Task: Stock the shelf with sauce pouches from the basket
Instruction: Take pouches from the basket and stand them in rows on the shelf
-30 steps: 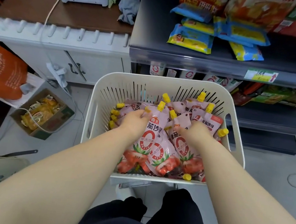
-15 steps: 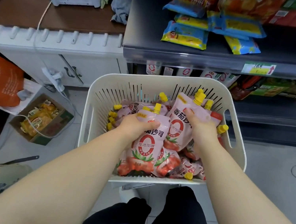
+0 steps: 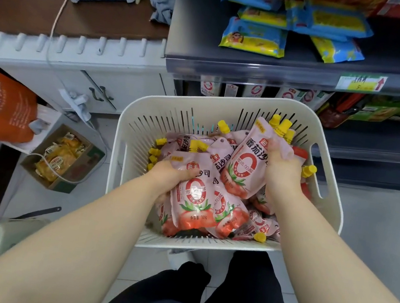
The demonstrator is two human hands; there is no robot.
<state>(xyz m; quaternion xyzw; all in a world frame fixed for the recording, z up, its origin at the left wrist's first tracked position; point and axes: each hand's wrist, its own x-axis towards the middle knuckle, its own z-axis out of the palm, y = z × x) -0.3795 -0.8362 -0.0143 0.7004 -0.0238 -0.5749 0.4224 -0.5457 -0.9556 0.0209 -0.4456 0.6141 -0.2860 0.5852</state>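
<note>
Glossy pink soft-plastic sauce pouches (image 3: pixel 231 218) with ribbed yellow screw caps lie heaped in a cream slotted plastic basket (image 3: pixel 146 122) with rounded corners. The left hand (image 3: pixel 172 174) curls its fingers (image 3: pixel 186 174) over the top of one flat pouch (image 3: pixel 192 202), whose long axis runs 12 to 6 o'clock. The right hand (image 3: pixel 282 172) clutches the neck of a raised pouch (image 3: pixel 243 165), its cap pointing to 1 o'clock. A dark metal shelf (image 3: pixel 258 65) stands at 12 o'clock.
</note>
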